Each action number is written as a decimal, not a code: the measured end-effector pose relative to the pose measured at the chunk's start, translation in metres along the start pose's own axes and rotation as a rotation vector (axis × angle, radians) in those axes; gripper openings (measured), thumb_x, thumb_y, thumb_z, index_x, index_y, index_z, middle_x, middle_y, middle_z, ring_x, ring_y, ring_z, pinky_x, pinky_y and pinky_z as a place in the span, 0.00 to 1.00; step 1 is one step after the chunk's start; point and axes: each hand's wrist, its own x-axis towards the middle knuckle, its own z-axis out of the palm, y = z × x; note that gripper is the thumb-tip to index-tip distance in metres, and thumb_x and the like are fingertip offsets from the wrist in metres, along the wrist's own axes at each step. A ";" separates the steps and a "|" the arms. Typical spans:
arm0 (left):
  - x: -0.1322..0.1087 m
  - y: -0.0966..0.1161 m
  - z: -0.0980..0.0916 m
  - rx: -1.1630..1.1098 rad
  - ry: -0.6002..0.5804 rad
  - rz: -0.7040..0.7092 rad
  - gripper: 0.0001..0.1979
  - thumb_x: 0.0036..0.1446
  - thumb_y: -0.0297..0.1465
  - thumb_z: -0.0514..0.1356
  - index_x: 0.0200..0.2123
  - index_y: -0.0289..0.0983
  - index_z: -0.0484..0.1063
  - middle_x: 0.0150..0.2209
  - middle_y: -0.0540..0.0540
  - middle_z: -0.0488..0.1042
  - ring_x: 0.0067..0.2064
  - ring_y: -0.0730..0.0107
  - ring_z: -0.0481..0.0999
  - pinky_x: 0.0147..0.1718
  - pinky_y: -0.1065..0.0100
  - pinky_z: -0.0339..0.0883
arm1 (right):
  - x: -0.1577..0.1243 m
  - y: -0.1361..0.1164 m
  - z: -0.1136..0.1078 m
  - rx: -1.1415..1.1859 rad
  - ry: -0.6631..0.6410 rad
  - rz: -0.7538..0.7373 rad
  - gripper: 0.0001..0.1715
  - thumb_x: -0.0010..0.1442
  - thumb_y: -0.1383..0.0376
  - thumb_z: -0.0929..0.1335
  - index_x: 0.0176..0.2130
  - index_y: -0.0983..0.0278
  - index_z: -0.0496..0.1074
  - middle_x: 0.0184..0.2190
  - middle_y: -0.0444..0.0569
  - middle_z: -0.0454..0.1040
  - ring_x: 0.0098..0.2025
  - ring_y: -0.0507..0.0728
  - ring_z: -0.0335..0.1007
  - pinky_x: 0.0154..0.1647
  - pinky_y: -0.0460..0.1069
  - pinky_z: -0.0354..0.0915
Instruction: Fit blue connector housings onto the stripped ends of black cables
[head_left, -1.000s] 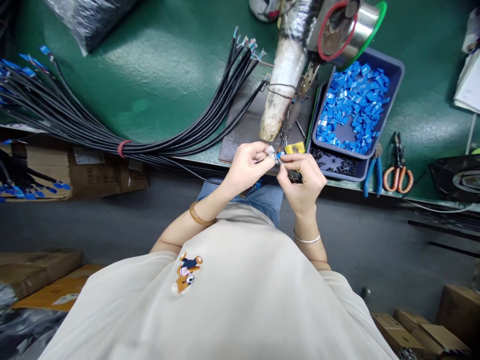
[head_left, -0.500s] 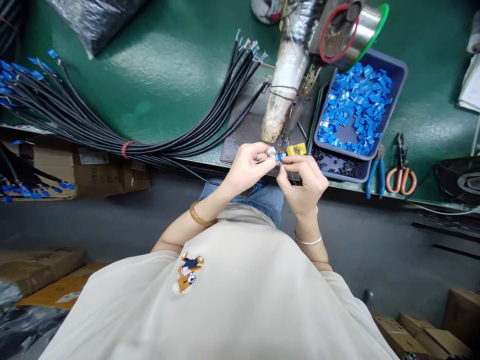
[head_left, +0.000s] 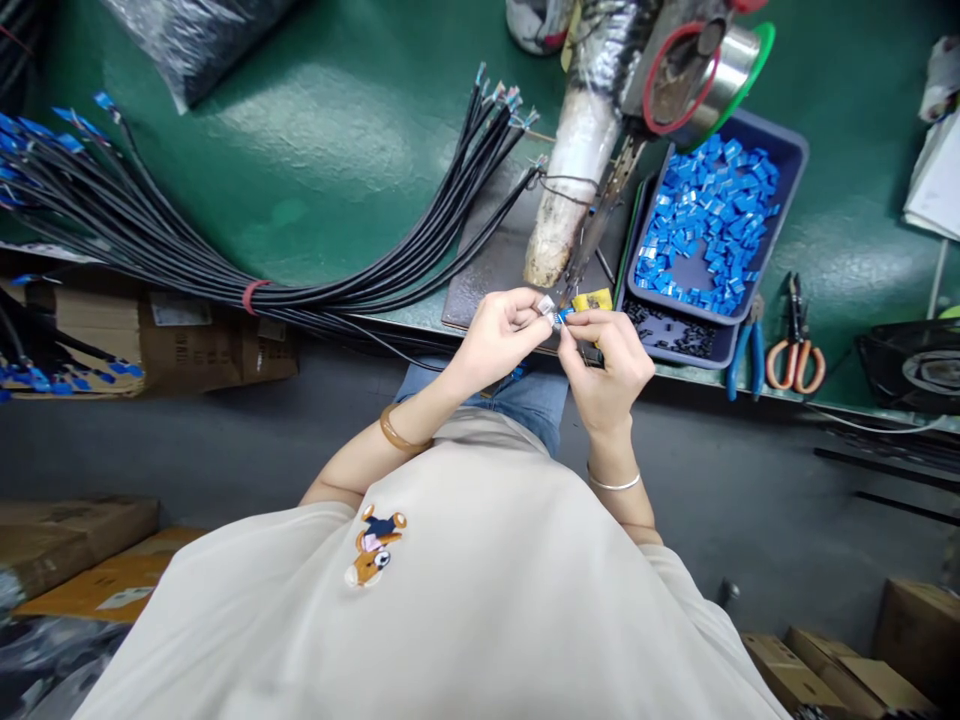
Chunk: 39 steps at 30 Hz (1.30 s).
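Just below the tip of a wrapped white tube [head_left: 553,215], my two hands meet at the bench edge. My left hand [head_left: 499,335] is closed, thumb and fingers pinching a small white piece [head_left: 547,304]. My right hand [head_left: 611,362] is closed too, its thumb and forefinger on a small blue connector [head_left: 565,314] beside that piece. Fine detail between the fingertips is too small to make out. A slim metal rod [head_left: 596,225] slants down next to the tube, ending close above the fingertips. A yellow block [head_left: 592,300] sits right behind my right fingers.
Black cables [head_left: 352,293] tied with a red band [head_left: 251,297] lie along the left. A bin [head_left: 789,190] of blue connectors stands right, over a tray [head_left: 721,352] of small black parts. Blue-handled pliers [head_left: 756,355] and orange-handled scissors [head_left: 796,362] lie farther right. A spool [head_left: 731,85] hangs above.
The blue connector and white piece have shifted slightly between my fingertips, and more of the connector shows. Both hands keep their pinch in nearly the same place. The view has moved a little.
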 end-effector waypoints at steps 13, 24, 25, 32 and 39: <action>0.001 0.001 -0.004 0.131 -0.043 0.036 0.07 0.52 0.24 0.58 0.23 0.35 0.65 0.19 0.55 0.53 0.22 0.82 0.49 0.21 0.73 0.42 | 0.002 -0.002 -0.001 0.006 -0.006 -0.008 0.08 0.57 0.72 0.69 0.31 0.60 0.67 0.32 0.43 0.77 0.35 0.51 0.75 0.38 0.48 0.71; 0.000 -0.001 -0.004 0.114 -0.050 0.074 0.05 0.54 0.26 0.57 0.27 0.35 0.65 0.20 0.56 0.52 0.22 0.83 0.50 0.22 0.75 0.45 | 0.005 -0.006 -0.002 -0.027 0.012 -0.017 0.08 0.56 0.72 0.71 0.32 0.60 0.70 0.33 0.43 0.77 0.36 0.50 0.75 0.38 0.45 0.71; 0.000 -0.001 -0.005 0.114 -0.060 0.066 0.05 0.55 0.26 0.57 0.27 0.35 0.65 0.20 0.56 0.52 0.22 0.83 0.50 0.22 0.75 0.45 | 0.005 -0.006 -0.002 -0.026 0.006 -0.019 0.08 0.56 0.72 0.71 0.32 0.60 0.70 0.33 0.43 0.77 0.36 0.50 0.75 0.38 0.45 0.71; -0.003 -0.006 -0.007 0.115 -0.115 -0.004 0.07 0.56 0.28 0.57 0.27 0.34 0.66 0.21 0.55 0.55 0.22 0.83 0.52 0.22 0.75 0.45 | 0.000 -0.004 -0.006 0.018 -0.059 -0.019 0.08 0.57 0.73 0.69 0.31 0.61 0.68 0.33 0.45 0.77 0.36 0.52 0.75 0.37 0.47 0.72; -0.034 0.002 0.001 0.583 -0.153 0.140 0.07 0.58 0.32 0.61 0.37 0.34 0.70 0.24 0.52 0.72 0.25 0.78 0.66 0.27 0.73 0.57 | 0.006 -0.008 -0.048 0.334 0.035 0.441 0.04 0.60 0.67 0.70 0.33 0.62 0.70 0.35 0.44 0.77 0.24 0.47 0.73 0.23 0.43 0.70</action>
